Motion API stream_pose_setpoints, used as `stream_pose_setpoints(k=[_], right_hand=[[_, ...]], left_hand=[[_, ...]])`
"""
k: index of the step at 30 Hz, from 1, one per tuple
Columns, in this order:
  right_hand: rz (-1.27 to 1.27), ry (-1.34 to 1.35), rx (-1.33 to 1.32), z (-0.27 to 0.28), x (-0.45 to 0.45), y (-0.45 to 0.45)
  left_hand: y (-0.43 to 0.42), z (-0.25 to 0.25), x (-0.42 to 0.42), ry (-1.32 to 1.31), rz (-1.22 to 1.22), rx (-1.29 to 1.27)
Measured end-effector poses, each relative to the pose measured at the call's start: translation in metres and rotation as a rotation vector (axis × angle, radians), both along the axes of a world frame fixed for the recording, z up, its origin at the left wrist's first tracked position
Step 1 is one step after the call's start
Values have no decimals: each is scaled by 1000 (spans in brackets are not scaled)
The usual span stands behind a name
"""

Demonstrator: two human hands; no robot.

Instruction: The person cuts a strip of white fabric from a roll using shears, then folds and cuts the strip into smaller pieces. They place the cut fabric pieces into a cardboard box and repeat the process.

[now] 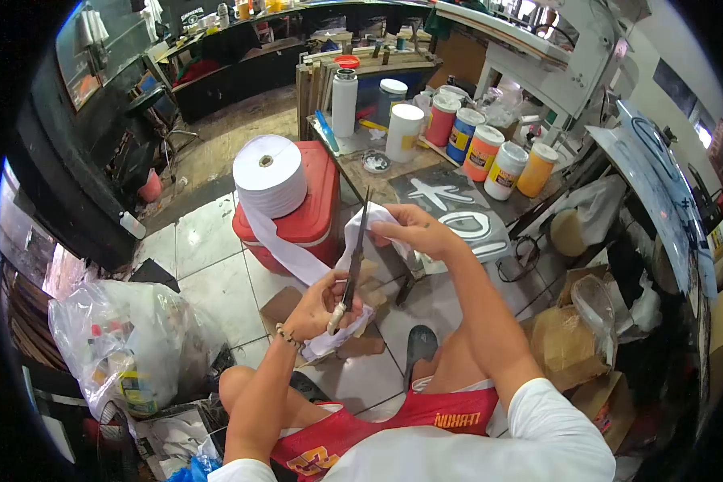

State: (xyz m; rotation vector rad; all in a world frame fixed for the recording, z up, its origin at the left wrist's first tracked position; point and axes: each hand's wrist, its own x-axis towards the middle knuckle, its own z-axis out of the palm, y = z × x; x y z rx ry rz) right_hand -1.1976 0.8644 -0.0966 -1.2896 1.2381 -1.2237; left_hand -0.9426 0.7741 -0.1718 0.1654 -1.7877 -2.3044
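Note:
My left hand (pixel 320 305) is closed around a long dark blade (pixel 353 269) with a pale handle (pixel 336 319), pointing up and away from me. Whether it is a knife or scissors I cannot tell. My right hand (pixel 419 230) pinches a folded piece of white fabric tape (pixel 373 215) right beside the upper blade. A large roll of white tape (pixel 270 178) rests on a red cooler box (pixel 317 181). Its loose strip (pixel 285 247) runs down to my left hand. More white tape (pixel 337 337) hangs below that hand, over an open cardboard box (pixel 281 308).
Paint jars (pixel 482 153) and a white bottle (pixel 345 103) stand on a low table (pixel 361 165) ahead. A clear plastic bag (pixel 132 341) of containers sits at left. Cardboard boxes (pixel 569 347) are at right, below a leaning pale blue panel (pixel 647 193).

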Motion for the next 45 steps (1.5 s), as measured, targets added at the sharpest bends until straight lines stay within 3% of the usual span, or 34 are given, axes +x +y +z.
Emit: stream_pose_setpoints(k=[5, 11, 14, 17, 20, 24, 26, 28, 30, 33, 35, 37, 39, 41, 43, 45], right_hand=[[-65, -84, -100, 6, 11, -1], [147, -464, -127, 10, 15, 6], [144, -125, -49, -9, 11, 6], [155, -42, 36, -9, 18, 5], [117, 2, -49, -11, 19, 5], [19, 109, -23, -12, 6, 3], [33, 120, -65, -20, 4, -2], [55, 123, -94, -32, 10, -4], [109, 134, 47, -44, 20, -7], [115, 104, 29, -55, 23, -15], [113, 103, -4, -47, 20, -17], [80, 127, -61, -36, 16, -12], [83, 48, -72, -35, 22, -15], [89, -15, -106, -41, 31, -18], [78, 122, -120, -46, 38, -18], [120, 110, -82, -58, 40, -23]], left_hand=[[11, 16, -1, 22, 30, 28], [16, 19, -1, -51, 65, 10], [16, 10, -5, 26, 33, 29], [11, 5, -8, 116, 30, -27], [10, 6, -6, 95, 50, -50], [9, 11, -2, -199, 81, -14], [8, 13, -2, -279, 124, 16], [2, 6, -3, -53, 26, -81], [-1, 1, -5, 0, 52, -73], [-12, -13, -4, 62, 106, -126], [-22, -27, -1, -37, -21, 178], [-16, -10, 6, -77, 98, -58], [-6, 2, 7, -81, 192, -89], [-4, 7, 8, -182, 136, -36], [-7, -4, 4, 100, 56, -128], [-11, -10, 7, 28, 85, -46]])
